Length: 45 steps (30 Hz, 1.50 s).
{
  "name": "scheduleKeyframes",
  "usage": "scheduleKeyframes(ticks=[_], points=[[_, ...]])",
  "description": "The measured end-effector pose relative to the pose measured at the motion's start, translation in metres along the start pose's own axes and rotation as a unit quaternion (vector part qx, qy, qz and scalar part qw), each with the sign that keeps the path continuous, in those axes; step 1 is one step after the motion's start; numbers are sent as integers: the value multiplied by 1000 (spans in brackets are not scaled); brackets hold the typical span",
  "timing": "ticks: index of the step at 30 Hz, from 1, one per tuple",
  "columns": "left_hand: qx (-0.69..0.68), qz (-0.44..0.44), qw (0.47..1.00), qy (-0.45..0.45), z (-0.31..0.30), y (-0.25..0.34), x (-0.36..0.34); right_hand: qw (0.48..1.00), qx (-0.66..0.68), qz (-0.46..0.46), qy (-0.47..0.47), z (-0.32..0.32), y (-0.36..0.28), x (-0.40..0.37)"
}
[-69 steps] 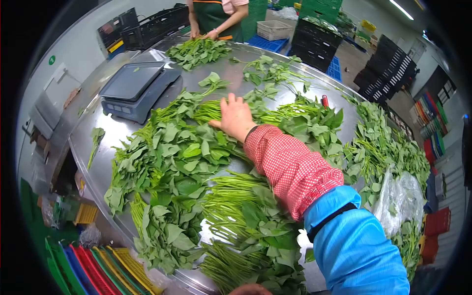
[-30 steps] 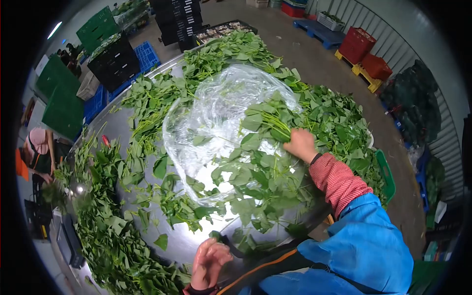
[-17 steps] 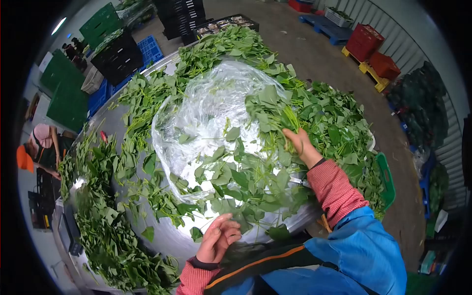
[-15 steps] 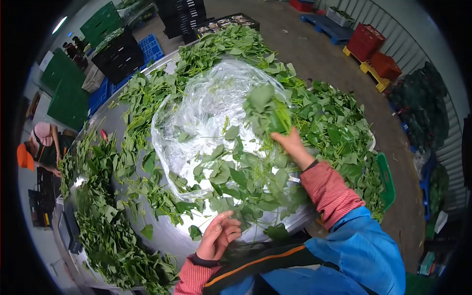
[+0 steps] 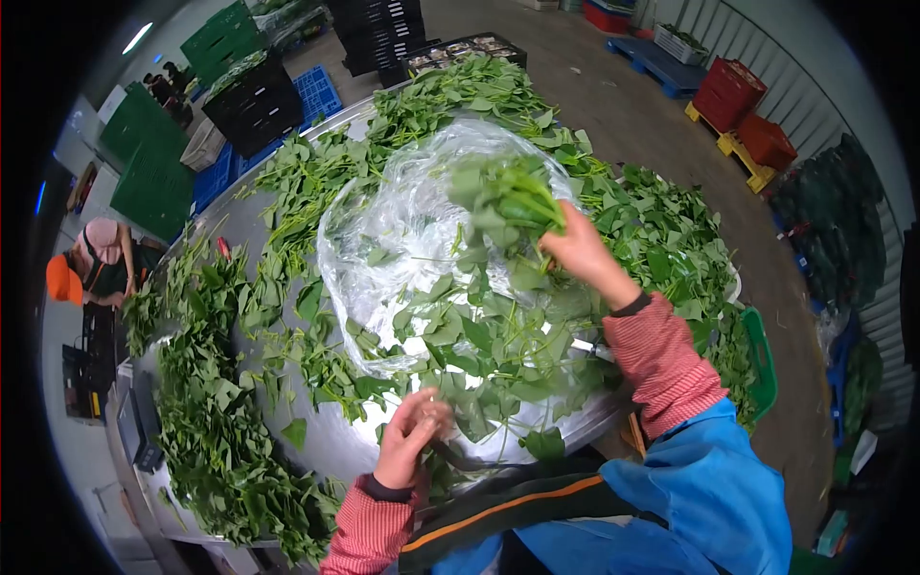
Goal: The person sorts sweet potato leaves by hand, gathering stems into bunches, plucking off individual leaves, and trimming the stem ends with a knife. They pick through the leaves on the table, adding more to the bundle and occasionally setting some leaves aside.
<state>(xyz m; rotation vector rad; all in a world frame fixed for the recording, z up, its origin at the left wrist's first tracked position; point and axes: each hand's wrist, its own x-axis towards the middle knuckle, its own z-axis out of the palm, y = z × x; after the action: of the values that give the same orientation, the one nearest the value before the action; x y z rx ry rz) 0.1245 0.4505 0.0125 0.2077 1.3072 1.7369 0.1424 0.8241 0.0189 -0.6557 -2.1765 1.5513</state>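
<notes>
My right hand (image 5: 586,251) is closed around the stems of a bunch of leafy greens (image 5: 508,203), held above a clear plastic bag (image 5: 350,278) spread on the metal table (image 5: 316,436). The leaves of the bunch point left and are slightly blurred. Near the table's front edge, my left hand (image 5: 414,436) has its fingers curled in with the thumb against them. Anything in those fingers is too blurred to make out. Loose leafy stems (image 5: 470,335) lie on the bag's near part, just beyond my left hand.
Heaps of greens line the table's left (image 5: 211,412), far (image 5: 470,91) and right (image 5: 661,225) sides. A green crate (image 5: 760,359) stands at the right edge. Left, a person in an orange cap (image 5: 64,280) reaches to the table. Black crates (image 5: 254,105) are stacked behind.
My right hand has moved slightly up and right, and the bunch has tipped over to the left. My left hand's fingers have curled in more. The whole view has shifted a little.
</notes>
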Motion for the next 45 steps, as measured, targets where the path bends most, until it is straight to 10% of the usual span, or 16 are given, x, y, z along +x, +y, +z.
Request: scheduleKeyframes(ticks=[2, 5, 10, 15, 20, 23, 24, 33, 39, 45], points=[[235, 155, 959, 18, 8, 11, 11, 1000, 6, 11, -22, -2, -18, -12], [613, 413, 673, 24, 44, 57, 32, 991, -69, -115, -23, 38, -29, -59], [785, 424, 448, 62, 45, 44, 66, 971, -83, -71, -211, 100, -37, -132], [726, 362, 585, 15, 20, 43, 63, 975, 55, 18, -217, 42, -27, -142], [549, 276, 789, -29, 8, 76, 63, 869, -485, -83, -56, -29, 70, -171], [426, 16, 903, -59, 9, 73, 76, 823, -556, -108, -49, -33, 119, -178], [408, -106, 906, -48, 14, 74, 77, 816, -564, -120, -48, -31, 129, -178], [267, -101, 951, -120, 6, 9, 90, 950, -291, -116, -21, -26, 39, -192], [330, -123, 929, -114, 43, 3, 81, 900, -318, -298, -14, 43, -8, -171], [261, -58, 958, -99, 40, 21, 59, 888, -381, -253, -50, 26, 67, -153]])
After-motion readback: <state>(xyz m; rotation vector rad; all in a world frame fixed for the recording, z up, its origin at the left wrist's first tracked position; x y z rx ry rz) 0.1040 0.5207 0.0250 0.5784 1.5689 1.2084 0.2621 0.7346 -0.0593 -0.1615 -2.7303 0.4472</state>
